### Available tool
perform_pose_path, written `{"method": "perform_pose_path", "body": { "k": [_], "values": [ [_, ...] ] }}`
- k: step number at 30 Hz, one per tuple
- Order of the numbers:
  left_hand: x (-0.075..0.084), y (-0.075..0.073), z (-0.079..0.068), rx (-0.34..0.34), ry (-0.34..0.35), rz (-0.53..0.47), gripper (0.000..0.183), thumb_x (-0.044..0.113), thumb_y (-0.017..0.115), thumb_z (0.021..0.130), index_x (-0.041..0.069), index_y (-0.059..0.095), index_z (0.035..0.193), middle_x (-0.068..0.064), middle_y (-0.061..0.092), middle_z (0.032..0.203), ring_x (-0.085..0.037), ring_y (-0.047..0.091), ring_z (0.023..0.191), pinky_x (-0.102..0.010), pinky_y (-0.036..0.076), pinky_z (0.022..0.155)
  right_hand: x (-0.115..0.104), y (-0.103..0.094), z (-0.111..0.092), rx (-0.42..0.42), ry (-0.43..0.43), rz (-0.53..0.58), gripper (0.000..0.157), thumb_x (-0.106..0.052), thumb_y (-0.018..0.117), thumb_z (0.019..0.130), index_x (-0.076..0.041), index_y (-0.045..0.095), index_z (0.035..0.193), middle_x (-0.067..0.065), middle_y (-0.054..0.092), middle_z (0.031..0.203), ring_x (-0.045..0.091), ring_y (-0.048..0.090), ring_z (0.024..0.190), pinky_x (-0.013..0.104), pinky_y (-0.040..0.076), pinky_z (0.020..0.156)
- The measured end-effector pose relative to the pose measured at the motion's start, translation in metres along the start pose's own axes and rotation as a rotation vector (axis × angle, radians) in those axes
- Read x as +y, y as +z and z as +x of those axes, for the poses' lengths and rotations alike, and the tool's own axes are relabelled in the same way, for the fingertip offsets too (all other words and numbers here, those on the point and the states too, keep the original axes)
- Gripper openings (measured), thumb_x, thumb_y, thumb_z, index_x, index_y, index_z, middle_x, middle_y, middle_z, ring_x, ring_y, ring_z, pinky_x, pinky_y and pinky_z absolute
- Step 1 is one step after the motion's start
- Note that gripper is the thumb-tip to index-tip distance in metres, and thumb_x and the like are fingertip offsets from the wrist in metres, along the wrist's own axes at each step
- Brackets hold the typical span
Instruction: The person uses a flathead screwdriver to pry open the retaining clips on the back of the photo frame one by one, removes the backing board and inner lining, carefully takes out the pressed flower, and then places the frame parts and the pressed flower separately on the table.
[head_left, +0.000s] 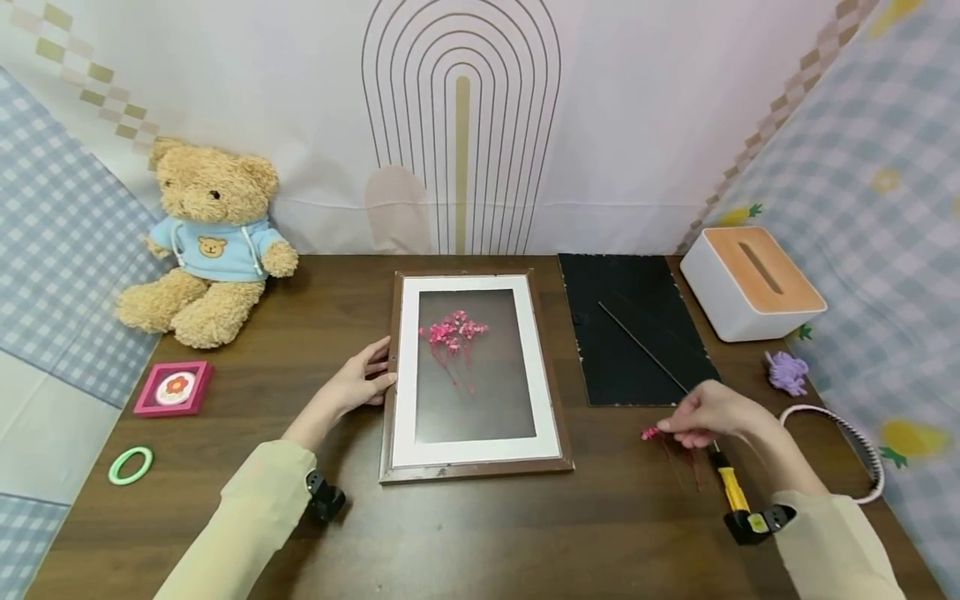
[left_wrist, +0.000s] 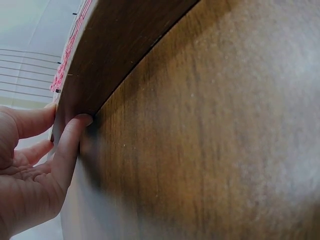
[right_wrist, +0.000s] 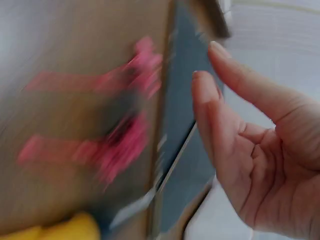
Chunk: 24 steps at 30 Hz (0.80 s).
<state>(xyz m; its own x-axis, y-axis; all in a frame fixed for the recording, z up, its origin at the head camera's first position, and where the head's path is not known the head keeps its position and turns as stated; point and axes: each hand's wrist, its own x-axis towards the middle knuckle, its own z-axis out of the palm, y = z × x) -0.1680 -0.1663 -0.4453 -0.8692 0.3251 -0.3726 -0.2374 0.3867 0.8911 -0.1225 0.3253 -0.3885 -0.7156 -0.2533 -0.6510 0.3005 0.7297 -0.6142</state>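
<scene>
A picture frame (head_left: 551, 400) with a white mat lies flat in the middle of the table. Pink dried flowers (head_left: 453, 329) with thin stems lie within its window. My left hand (head_left: 358, 379) rests against the frame's left edge; in the left wrist view, extended fingertips (left_wrist: 82, 120) touch its side. My right hand (head_left: 708, 412) hovers over more pink flower sprigs (right_wrist: 122, 145) on the right of the table. In the right wrist view its thumb and fingers are apart, with nothing between them. Beneath the hand lies a long thin-shafted tool (head_left: 732, 490) with a yellow-and-black handle, like a screwdriver.
A black board (head_left: 615, 350) lies right of the frame, partly under the tool's shaft. Behind it stand a white tissue box (head_left: 720, 287), a purple bundle (head_left: 787, 372) and a braided loop (head_left: 873, 467). Leftward are a teddy bear (head_left: 217, 250), a pink box (head_left: 174, 388) and a green ring (head_left: 131, 466).
</scene>
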Motion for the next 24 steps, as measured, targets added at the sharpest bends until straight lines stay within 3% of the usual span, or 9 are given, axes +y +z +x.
{"method": "perform_pose_path", "body": {
  "k": [3, 8, 12, 14, 19, 22, 24],
  "values": [
    [0.0, -0.001, -0.001, 0.002, 0.0, 0.0, 0.068, 0.004, 0.048, 0.095, 0.006, 0.007, 0.15, -0.026, 0.015, 0.152, -0.044, 0.025, 0.136, -0.048, 0.053, 0.087, -0.033, 0.01, 0.02, 0.002, -0.101, -0.004, 0.031, -0.025, 0.07, 0.083, 0.007, 0.069, 0.083, -0.003, 0.064, 0.06, 0.004, 0.056, 0.053, 0.022, 0.053, 0.054],
    [0.001, 0.0, -0.001, 0.002, 0.002, -0.011, 0.069, 0.003, 0.048, 0.095, 0.005, 0.007, 0.15, -0.026, 0.016, 0.152, -0.044, 0.024, 0.136, -0.049, 0.053, 0.087, -0.097, 0.047, 0.071, 0.017, -0.195, 0.069, 0.029, -0.015, 0.071, 0.081, 0.01, 0.067, 0.095, 0.005, 0.07, 0.073, 0.006, 0.063, 0.062, 0.026, 0.058, 0.064],
    [0.001, 0.003, -0.001, -0.003, 0.005, -0.016, 0.068, 0.002, 0.048, 0.095, 0.004, 0.008, 0.149, -0.027, 0.015, 0.151, -0.045, 0.024, 0.136, -0.049, 0.053, 0.087, -0.142, 0.077, 0.113, 0.106, -0.161, 0.186, 0.031, -0.012, 0.074, 0.079, 0.011, 0.066, 0.099, 0.012, 0.071, 0.082, 0.006, 0.065, 0.061, 0.027, 0.058, 0.068],
    [0.001, 0.005, 0.0, -0.01, 0.008, -0.021, 0.067, 0.002, 0.048, 0.095, 0.003, 0.008, 0.149, -0.027, 0.015, 0.151, -0.046, 0.024, 0.136, -0.049, 0.053, 0.087, -0.159, 0.089, 0.13, 0.178, -0.119, 0.185, 0.029, -0.012, 0.076, 0.077, 0.01, 0.068, 0.094, 0.011, 0.071, 0.074, 0.006, 0.063, 0.054, 0.024, 0.058, 0.063],
    [0.001, 0.007, 0.001, -0.004, 0.02, -0.031, 0.068, 0.002, 0.049, 0.093, 0.003, 0.01, 0.149, -0.027, 0.017, 0.151, -0.046, 0.026, 0.135, -0.048, 0.054, 0.084, -0.189, 0.109, 0.152, 0.329, -0.034, -0.018, 0.021, -0.011, 0.078, 0.073, 0.006, 0.068, 0.079, 0.002, 0.059, 0.049, 0.005, 0.054, 0.038, 0.021, 0.054, 0.049],
    [0.0, 0.004, 0.0, 0.013, 0.014, -0.031, 0.067, 0.001, 0.049, 0.093, 0.004, 0.011, 0.149, -0.026, 0.018, 0.151, -0.045, 0.026, 0.135, -0.048, 0.054, 0.084, -0.199, 0.115, 0.157, 0.342, -0.029, -0.128, 0.017, -0.007, 0.075, 0.075, 0.005, 0.064, 0.079, -0.001, 0.054, 0.043, 0.005, 0.052, 0.035, 0.019, 0.053, 0.048],
    [0.0, 0.002, -0.001, 0.019, 0.01, -0.026, 0.067, 0.002, 0.049, 0.094, 0.004, 0.011, 0.149, -0.026, 0.017, 0.151, -0.045, 0.026, 0.135, -0.047, 0.054, 0.084, -0.201, 0.116, 0.157, 0.299, -0.032, -0.108, 0.012, -0.004, 0.071, 0.077, 0.005, 0.063, 0.077, -0.002, 0.053, 0.042, 0.005, 0.052, 0.034, 0.02, 0.053, 0.049]
  ]
}}
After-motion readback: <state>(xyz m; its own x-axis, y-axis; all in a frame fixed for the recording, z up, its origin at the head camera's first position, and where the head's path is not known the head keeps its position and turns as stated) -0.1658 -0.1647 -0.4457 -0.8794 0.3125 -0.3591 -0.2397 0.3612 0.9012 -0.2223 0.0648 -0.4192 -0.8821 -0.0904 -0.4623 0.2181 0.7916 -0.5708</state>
